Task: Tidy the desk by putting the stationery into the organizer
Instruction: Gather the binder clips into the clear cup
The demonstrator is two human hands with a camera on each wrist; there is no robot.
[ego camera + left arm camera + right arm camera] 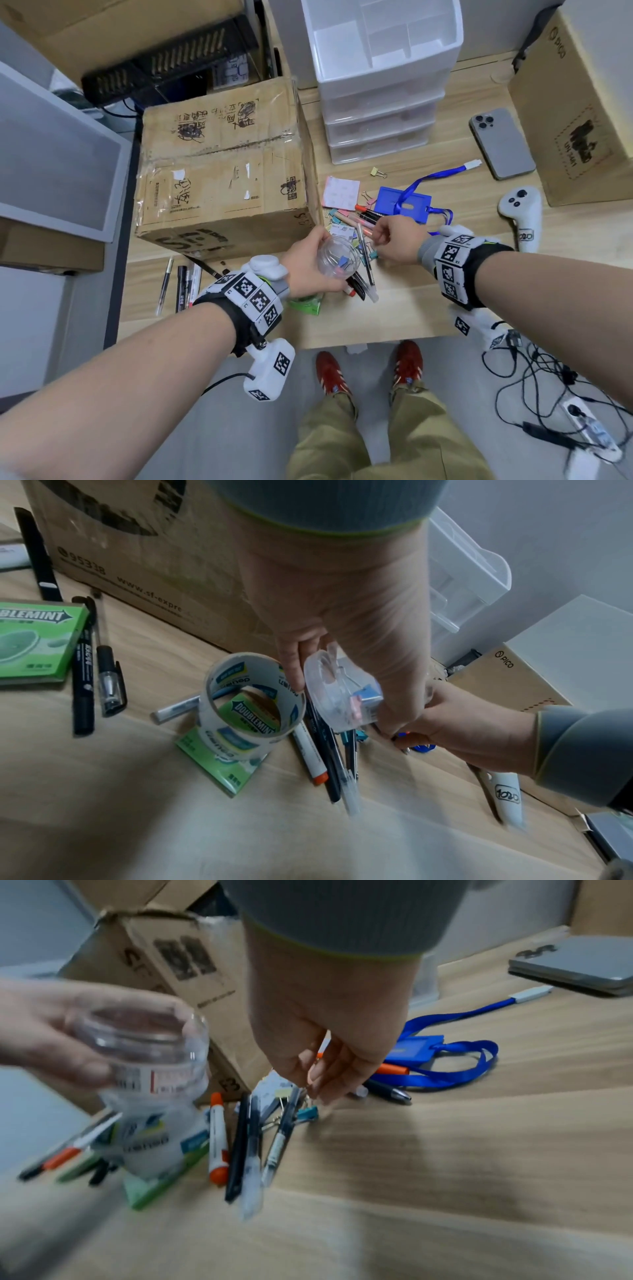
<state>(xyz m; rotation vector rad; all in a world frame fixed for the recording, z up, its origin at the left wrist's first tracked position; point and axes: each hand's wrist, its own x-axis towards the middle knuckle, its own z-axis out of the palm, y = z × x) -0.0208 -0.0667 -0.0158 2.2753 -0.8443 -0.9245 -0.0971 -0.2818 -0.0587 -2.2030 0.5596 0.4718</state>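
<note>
My left hand (308, 263) grips a clear plastic jar (337, 257) just above the desk, and a few coloured binder clips lie inside the jar (342, 696). My right hand (394, 240) reaches down beside it, fingers curled towards the thumb over a teal binder clip (307, 1114). Whether those fingers hold anything is hidden. Several pens and markers (363, 274) lie under both hands. The white drawer organizer (383, 85) stands at the back of the desk, its top tray open.
A large cardboard box (222, 161) stands left of the pile. A tape roll (253, 699) sits on a green gum pack. More pens (181, 284) lie far left. A blue badge holder (400, 200), pink notes (340, 192), a phone (500, 144) and a controller (522, 212) lie to the right.
</note>
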